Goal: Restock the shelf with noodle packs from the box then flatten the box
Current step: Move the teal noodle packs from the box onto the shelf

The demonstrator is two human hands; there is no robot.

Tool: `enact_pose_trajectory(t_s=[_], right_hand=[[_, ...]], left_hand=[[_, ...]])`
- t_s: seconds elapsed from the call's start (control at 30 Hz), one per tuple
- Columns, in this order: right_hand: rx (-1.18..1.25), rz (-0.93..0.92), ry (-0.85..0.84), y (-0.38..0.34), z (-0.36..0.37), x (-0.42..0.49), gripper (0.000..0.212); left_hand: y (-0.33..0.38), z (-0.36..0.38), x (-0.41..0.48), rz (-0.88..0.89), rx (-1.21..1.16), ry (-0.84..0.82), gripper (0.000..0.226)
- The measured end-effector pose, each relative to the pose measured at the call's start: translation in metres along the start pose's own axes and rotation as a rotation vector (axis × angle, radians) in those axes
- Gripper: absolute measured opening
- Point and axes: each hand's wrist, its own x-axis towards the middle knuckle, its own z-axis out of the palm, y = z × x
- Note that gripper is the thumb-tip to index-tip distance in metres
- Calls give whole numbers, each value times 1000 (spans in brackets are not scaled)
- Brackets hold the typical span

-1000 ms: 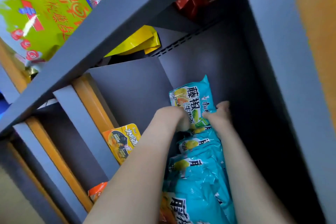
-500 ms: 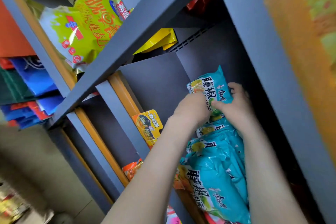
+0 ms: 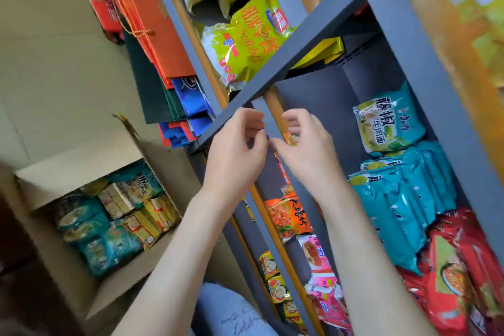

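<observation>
A row of teal noodle packs stands on the grey shelf, the rearmost one upright against the back. Both my hands hang in front of the shelf's edge, apart from the packs, with loosely curled fingers and nothing in them: my left hand beside my right hand. The open cardboard box sits on the floor at lower left, with several teal and yellow noodle packs still inside.
Red packs lie in front of the teal row. Orange, pink and yellow packs fill the lower shelf. Yellow-green bags sit on the shelf above. Orange and blue paper bags lean at the shelf's left. My knee is below.
Both hands let go of the rear teal pack and drew back out of the shelf to its front edge. My view swung left and down, bringing the box into sight.
</observation>
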Motion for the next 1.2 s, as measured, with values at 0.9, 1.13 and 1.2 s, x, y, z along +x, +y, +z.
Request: enact_pose_trajectory(t_s=[0.9,1.13,1.2], right_hand=[[-119,-107,-835,117,522,0,57],[-21,-63,-786,142,555,18,52],[7,-47,-778,148,552,20,51]], left_hand=[[-570,-79,-96,-1182,383,138,40],[-635,-46,-29,-1109,169,259,58],[-644,-38,-11,-1135,84,310,63]])
